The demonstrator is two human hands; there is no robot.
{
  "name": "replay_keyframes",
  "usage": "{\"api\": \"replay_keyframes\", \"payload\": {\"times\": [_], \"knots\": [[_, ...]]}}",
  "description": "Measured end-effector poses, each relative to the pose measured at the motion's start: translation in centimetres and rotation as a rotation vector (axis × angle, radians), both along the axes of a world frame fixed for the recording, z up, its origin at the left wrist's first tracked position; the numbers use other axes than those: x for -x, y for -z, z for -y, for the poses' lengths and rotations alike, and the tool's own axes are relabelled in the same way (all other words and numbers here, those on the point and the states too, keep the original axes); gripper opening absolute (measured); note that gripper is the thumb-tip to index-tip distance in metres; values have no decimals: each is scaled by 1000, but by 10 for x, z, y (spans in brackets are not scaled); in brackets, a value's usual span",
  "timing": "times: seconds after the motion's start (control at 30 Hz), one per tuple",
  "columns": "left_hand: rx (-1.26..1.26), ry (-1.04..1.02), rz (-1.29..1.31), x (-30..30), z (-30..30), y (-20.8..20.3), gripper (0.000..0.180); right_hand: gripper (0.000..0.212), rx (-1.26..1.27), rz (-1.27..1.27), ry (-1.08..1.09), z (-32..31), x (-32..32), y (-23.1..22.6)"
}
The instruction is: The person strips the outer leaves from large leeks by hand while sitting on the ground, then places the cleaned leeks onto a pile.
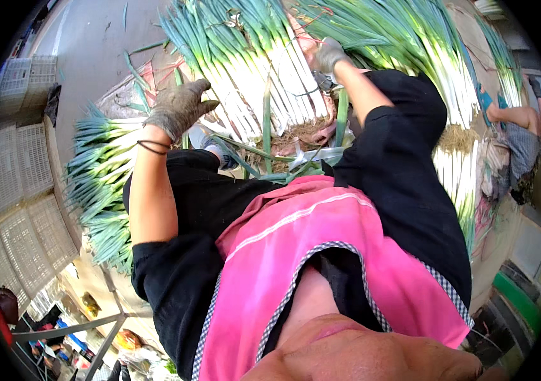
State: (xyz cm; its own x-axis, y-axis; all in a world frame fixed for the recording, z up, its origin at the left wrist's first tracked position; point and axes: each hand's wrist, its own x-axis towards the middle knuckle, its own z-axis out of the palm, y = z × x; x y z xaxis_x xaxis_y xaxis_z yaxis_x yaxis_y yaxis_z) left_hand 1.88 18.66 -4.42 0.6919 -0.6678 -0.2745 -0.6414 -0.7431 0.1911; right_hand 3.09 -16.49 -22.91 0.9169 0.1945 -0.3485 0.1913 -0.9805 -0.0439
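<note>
In front of me lies a bundle of long green onions, white stalks and roots toward me, green leaves pointing away. My left hand, in a dirty grey knit glove, is at the bundle's left side, fingers apart and thumb out, holding nothing. To the right of the bundle is my right hand in a lighter grey glove. Its fingers look curled closed near thin red ties, but what they hold is hidden. Loose green leaves lie by the root ends.
More green onions are piled at left and in a large heap at right. White plastic crates stand along the left. Another person's arm and leg show at the far right. A metal frame is at the lower left.
</note>
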Motion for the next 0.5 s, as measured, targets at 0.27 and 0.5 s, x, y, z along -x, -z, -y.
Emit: {"api": "replay_keyframes", "payload": {"times": [0.27, 0.5], "knots": [[-214, -94, -105, 18, -39, 10, 35, 52, -45, -503, 919, -48, 72, 160], [-117, -90, -96, 11, -25, -3, 38, 25, -865, -132, 992, -105, 18, 84]]}}
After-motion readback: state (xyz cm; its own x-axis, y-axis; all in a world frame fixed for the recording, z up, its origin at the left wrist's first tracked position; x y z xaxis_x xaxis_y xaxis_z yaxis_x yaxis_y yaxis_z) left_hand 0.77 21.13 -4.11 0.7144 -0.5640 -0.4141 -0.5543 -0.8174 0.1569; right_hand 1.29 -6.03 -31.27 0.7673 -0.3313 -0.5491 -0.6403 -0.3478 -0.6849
